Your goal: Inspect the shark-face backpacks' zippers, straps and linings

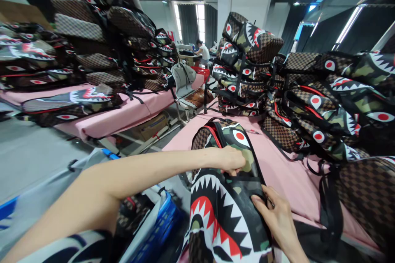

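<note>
A long pink-covered bench (279,170) runs away on the right, loaded with a heap of camouflage and checkered backpacks (324,107), all printed with shark teeth and red eyes. Across the aisle a second pink bench (123,115) carries a taller pile of the same bags (101,28). At the near edge of the right-hand bench, a shark-mouth backpack (222,218) stands upright, its toothed front facing the camera and its upper end leaning against the bench. Low on the left, just beside it, sits a blue crate (163,222) lined with grey plastic. The left hand (230,160) reaches across, with its fingers closed together on the camouflage fabric near the top of the backpack. The right hand (277,218) is lower, fingers clamped on the black band at the bag's right side. A person (203,51) stands far off.
</note>
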The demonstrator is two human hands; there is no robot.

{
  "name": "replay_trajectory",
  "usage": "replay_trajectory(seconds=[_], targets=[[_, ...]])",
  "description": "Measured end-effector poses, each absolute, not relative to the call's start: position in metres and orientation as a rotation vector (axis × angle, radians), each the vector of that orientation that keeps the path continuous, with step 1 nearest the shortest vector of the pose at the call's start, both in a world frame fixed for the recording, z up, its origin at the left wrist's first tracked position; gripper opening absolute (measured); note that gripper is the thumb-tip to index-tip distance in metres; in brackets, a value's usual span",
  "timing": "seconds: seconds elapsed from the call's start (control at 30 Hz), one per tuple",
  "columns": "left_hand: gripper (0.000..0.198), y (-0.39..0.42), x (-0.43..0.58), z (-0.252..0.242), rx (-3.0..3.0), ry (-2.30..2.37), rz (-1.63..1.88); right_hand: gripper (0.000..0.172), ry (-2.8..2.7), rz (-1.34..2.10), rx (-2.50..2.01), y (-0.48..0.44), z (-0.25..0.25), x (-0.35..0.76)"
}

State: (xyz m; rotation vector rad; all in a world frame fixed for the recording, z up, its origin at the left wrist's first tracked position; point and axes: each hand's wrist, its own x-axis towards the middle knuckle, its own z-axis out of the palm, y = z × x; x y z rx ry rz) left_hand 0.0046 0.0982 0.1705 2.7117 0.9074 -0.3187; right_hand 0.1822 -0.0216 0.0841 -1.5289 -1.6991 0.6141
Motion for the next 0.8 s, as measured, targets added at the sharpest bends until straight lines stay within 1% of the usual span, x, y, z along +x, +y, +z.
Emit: replay_trajectory(seconds=[0.1, 0.17, 0.23, 0.3, 0.37, 0.47, 0.57, 0.67, 0.73, 0.8], targets=[[0.008, 0.095, 0.003, 0.173, 2.879, 0.693, -0.345, 0.037, -1.630, 0.632, -1.523, -0.023, 0.078, 0.184], [0.014, 0.093, -0.003, 0.177, 2.929, 0.495, -0.263, 0.038, -1.559, 0.642, -1.509, -0.024, 0.073, 0.181], [0.021, 0.091, -0.009, 0.180, 2.884, 0.397, -0.275, 0.040, -1.507, 0.632, -1.486, -0.024, 0.069, 0.177], [0.022, 0.089, -0.014, 0.183, 2.837, 0.451, -0.372, 0.042, -1.510, 0.619, -1.469, -0.024, 0.067, 0.172], [0.018, 0.087, -0.017, 0.185, 2.825, 0.543, -0.434, 0.044, -1.533, 0.606, -1.461, -0.023, 0.066, 0.170], [0.020, 0.087, -0.021, 0.188, 2.798, 0.530, -0.364, 0.046, -1.545, 0.561, -1.469, -0.021, 0.065, 0.169], [0.023, 0.087, -0.028, 0.191, 2.684, 0.453, -0.348, 0.044, -1.639, 0.571, -1.470, -0.015, 0.064, 0.168], [0.026, 0.087, -0.037, 0.192, 2.587, 0.599, -0.381, 0.043, -1.686, 0.600, -1.446, -0.010, 0.065, 0.166], [0.026, 0.087, -0.044, 0.191, 2.621, 0.621, -0.297, 0.043, -1.677, 0.618, -1.449, -0.008, 0.065, 0.166], [0.022, 0.087, -0.052, 0.186, 2.755, 0.461, -0.162, 0.043, -1.680, 0.633, -1.481, -0.006, 0.064, 0.168]])
